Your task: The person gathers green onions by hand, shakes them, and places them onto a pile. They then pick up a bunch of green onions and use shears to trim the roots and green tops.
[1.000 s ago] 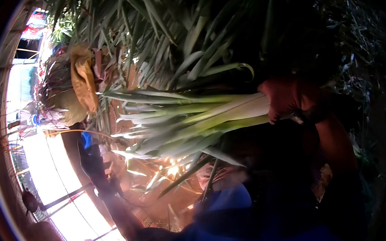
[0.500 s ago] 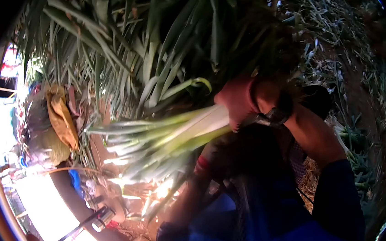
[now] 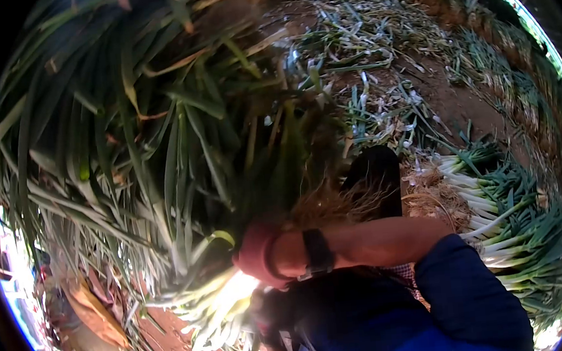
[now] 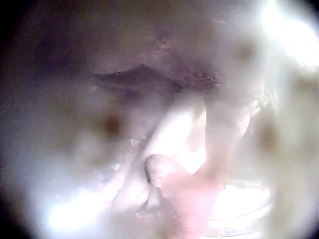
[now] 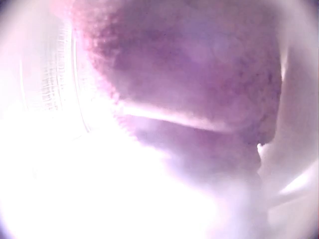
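My gloved right hand (image 3: 259, 254) is curled around the pale stems of an onion bunch (image 3: 222, 304), leaves fanning left and below my grip; I cannot tell my left hand's (image 4: 192, 196) hold. I seem to be carrying it beside the leafy heap (image 3: 124, 142) above my grip; the next move calls for keeping its stems together.

The sleeve (image 3: 468, 289) is matt cloth, the stalks (image 3: 220, 306) smooth, roots (image 3: 435, 201) rough.

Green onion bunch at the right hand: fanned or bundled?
Fanned: the green onion bunch widens away from the right hand, its far ends apart.
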A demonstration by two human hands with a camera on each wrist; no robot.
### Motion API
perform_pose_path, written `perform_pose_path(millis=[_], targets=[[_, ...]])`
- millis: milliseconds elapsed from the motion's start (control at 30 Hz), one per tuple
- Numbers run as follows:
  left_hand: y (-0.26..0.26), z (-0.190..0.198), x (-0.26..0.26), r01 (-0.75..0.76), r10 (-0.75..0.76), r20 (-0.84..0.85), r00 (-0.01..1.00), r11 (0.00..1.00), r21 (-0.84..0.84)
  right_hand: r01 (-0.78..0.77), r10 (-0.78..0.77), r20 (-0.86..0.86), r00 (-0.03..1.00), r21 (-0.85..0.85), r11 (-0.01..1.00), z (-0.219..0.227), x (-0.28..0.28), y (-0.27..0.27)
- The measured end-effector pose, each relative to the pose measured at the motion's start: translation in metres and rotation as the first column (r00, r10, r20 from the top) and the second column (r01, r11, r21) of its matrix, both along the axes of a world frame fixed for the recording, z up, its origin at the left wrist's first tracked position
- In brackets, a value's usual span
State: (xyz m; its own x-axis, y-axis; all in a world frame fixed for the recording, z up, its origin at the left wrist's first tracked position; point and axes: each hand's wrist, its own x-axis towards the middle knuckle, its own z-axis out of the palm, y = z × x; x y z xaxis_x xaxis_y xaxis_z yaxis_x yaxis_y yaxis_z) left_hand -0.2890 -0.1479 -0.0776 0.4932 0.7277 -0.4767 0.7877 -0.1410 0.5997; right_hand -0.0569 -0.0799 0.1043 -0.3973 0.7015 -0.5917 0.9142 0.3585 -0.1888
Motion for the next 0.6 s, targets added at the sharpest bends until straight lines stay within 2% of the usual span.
perform_pose_path(millis=[100,133,167,200,233,267,300,333,400,433,500,600], targets=[[-0.002,0.006,0.003,0.001,0.0,-0.021,1.0,0.999,0.032,0.045,-0.044,0.015,0.999,-0.054,0.998,-0.013,-0.012,0.001],[-0.001,0.011,0.004,0.006,-0.005,-0.027,1.0,0.999,0.038,0.08,-0.117,0.226,0.967,0.164,0.983,-0.03,-0.035,-0.009],[-0.001,0.016,0.002,0.006,-0.004,-0.036,0.999,0.999,0.047,0.017,-0.119,0.335,0.935,0.293,0.956,-0.028,-0.044,-0.017],[0.0,0.023,-0.003,0.006,-0.003,-0.047,0.999,0.998,0.056,-0.06,-0.137,0.441,0.887,0.405,0.912,-0.022,-0.05,-0.024],[0.003,0.03,-0.008,0.007,-0.003,-0.056,0.998,0.998,0.067,-0.034,-0.166,0.448,0.879,0.406,0.913,-0.016,-0.056,-0.032],[0.004,0.039,-0.014,0.002,0.004,-0.065,0.998,0.997,0.083,-0.171,-0.238,0.5,0.833,0.641,0.749,-0.015,-0.064,-0.039],[0.009,0.047,-0.014,0.011,-0.004,-0.074,0.997,0.995,0.098,-0.322,-0.326,0.538,0.777,0.785,0.53,-0.02,-0.069,-0.044],[0.014,0.057,-0.016,0.002,0.008,-0.08,0.997,0.993,0.116,-0.49,-0.024,0.542,0.84,0.776,0.398,-0.04,-0.073,-0.026],[0.025,0.081,-0.012,0.01,0.004,-0.081,0.997,0.987,0.162,-0.211,0.119,0.178,0.977,0.897,0.387,-0.008,-0.053,-0.027],[0.033,0.095,-0.012,0.008,0.009,-0.085,0.996,0.981,0.195,-0.068,0.164,0.003,0.986,0.918,0.392,0.013,-0.041,-0.03],[0.05,0.125,-0.004,0.011,0.007,-0.066,0.998,0.964,0.265,0.097,0.174,-0.165,0.971,0.933,0.346,0.049,-0.012,-0.039],[0.086,0.173,0.026,0.057,-0.067,0.013,0.998,0.928,0.367,0.256,0.107,-0.282,0.953,0.944,0.207,0.095,0.038,-0.066]])
